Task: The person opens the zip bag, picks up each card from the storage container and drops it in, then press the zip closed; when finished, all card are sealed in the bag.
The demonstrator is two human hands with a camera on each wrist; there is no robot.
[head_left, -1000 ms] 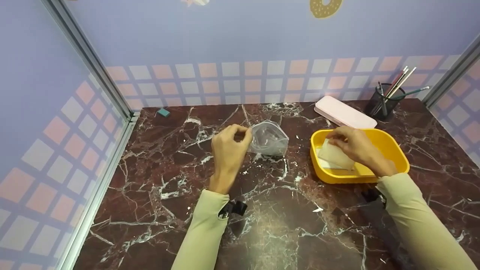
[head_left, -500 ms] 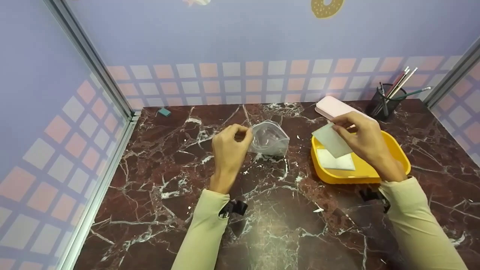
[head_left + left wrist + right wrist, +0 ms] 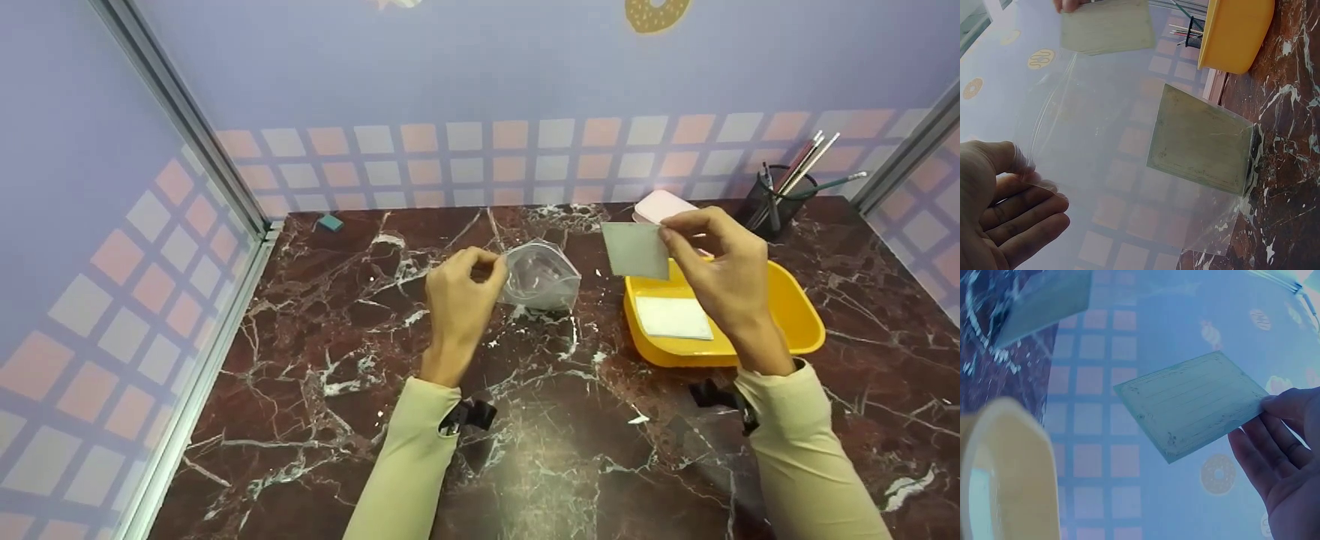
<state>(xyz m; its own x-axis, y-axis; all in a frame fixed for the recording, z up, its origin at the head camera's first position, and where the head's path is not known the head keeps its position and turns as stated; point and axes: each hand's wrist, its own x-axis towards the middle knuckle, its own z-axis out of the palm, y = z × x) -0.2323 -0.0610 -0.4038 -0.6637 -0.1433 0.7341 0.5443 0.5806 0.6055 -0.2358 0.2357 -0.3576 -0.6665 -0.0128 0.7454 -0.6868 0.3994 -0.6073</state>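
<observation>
My left hand [image 3: 463,304] pinches the rim of a clear plastic zip bag [image 3: 541,276], which stands with its mouth partly open on the marble table. Through its film, the left wrist view shows a lined note card [image 3: 1202,143] near the bottom. My right hand [image 3: 731,281] pinches one corner of another lined note card [image 3: 636,250] between thumb and fingers, raised above the left end of a yellow tray [image 3: 810,321]. This card [image 3: 1190,405] has a printed border and ruled lines in the right wrist view. White note cards [image 3: 675,318] lie in the tray.
Behind the tray lies a pink case [image 3: 661,204], partly hidden by the right hand. A black mesh pencil cup [image 3: 774,206] holding several pencils stands at the back right. A small teal block [image 3: 330,223] sits at the back left, near the wall.
My right hand has lifted the note card out of the tray and carried it up and left, toward the bag. The left hand and bag have stayed in place.
</observation>
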